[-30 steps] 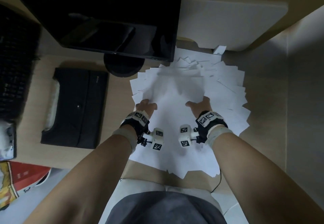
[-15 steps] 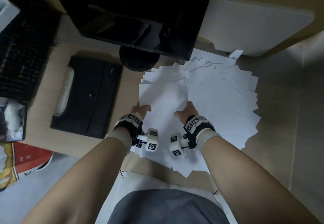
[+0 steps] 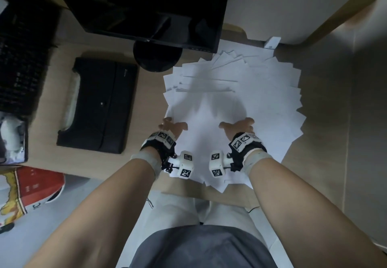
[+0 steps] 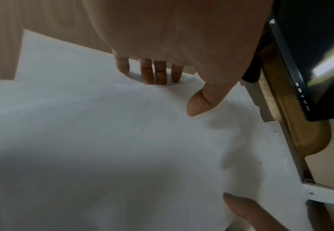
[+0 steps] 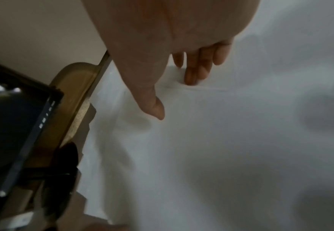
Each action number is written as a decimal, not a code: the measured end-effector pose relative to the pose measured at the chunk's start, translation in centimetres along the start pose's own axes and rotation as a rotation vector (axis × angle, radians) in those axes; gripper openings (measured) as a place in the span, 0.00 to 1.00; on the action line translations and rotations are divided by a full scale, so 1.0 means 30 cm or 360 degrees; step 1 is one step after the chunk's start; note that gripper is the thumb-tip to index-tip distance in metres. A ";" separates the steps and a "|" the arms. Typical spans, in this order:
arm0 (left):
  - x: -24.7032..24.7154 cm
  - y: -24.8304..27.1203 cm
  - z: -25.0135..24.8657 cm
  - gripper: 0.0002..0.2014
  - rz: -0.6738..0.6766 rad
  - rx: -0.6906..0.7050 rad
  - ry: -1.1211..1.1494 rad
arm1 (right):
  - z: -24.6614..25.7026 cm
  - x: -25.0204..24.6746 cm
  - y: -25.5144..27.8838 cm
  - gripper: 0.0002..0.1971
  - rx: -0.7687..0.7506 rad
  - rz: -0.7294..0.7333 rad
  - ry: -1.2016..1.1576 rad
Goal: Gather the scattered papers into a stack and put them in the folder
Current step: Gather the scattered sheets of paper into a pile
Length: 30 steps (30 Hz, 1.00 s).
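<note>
Wood-grain table (image 3: pixel 144 104) seen from above, near edge by the person's lap. White papers (image 3: pixel 261 108) lie fanned in a rough circle on the right half of the table, some corners overhanging the near edge. Left hand (image 3: pixel 172 127) and right hand (image 3: pixel 238 126) rest on the papers, well apart, palms down. Only the wrist views show the fingers: left fingers (image 4: pixel 156 73) close together with tips on a sheet's edge, thumb apart; right fingers (image 5: pixel 195 70) likewise extended, tips touching a sheet, thumb apart. Whether any sheet is pinched cannot be told. Black folder (image 3: pixel 100 104) lies closed toward the table's left edge, apart from the papers. At the far edge, the monitor (image 3: pixel 146 5) hides the farthest sheets; the keyboard (image 3: pixel 21 53) is cut off at left.
</note>
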<state>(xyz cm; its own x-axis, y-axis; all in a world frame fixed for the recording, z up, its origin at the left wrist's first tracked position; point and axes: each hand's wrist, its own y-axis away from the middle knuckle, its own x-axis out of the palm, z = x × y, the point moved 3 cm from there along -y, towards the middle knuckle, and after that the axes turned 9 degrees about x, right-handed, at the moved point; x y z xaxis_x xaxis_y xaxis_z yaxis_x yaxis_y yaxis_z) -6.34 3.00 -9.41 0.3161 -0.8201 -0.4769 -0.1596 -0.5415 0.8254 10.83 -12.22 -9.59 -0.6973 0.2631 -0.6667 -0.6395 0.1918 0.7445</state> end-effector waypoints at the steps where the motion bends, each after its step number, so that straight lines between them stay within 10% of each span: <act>1: -0.001 -0.013 0.017 0.45 -0.0033 -0.0012 -0.0010 | 0.001 0.010 0.004 0.43 -0.0035 0.0056 0.0007; 11: -0.001 -0.235 0.243 0.52 -0.0203 -0.0040 0.0271 | 0.036 0.143 0.102 0.47 -0.0157 0.0572 -0.0128; 17: -0.043 -0.146 0.201 0.45 -0.0150 -0.0159 0.0346 | 0.016 0.149 0.105 0.22 -0.0391 0.0405 0.0119; 21: -0.095 -0.027 0.047 0.19 -0.0230 -0.0079 0.0425 | 0.024 0.099 0.087 0.14 -0.0386 0.0321 -0.0008; 25: -0.075 -0.063 -0.009 0.50 -0.0248 -0.0012 0.0264 | 0.030 0.002 0.051 0.15 -0.0383 0.0120 -0.0140; 30: -0.065 -0.035 -0.106 0.35 -0.0115 0.0082 0.0228 | 0.066 -0.116 -0.023 0.15 -0.0474 -0.0070 -0.0208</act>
<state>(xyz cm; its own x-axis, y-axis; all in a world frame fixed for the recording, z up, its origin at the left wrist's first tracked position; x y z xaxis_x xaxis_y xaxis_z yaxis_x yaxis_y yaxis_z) -3.82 5.74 -8.40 0.4583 -0.7457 -0.4836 -0.1780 -0.6101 0.7721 14.34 -11.40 -7.70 -0.6318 0.3834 -0.6737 -0.7482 -0.0745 0.6593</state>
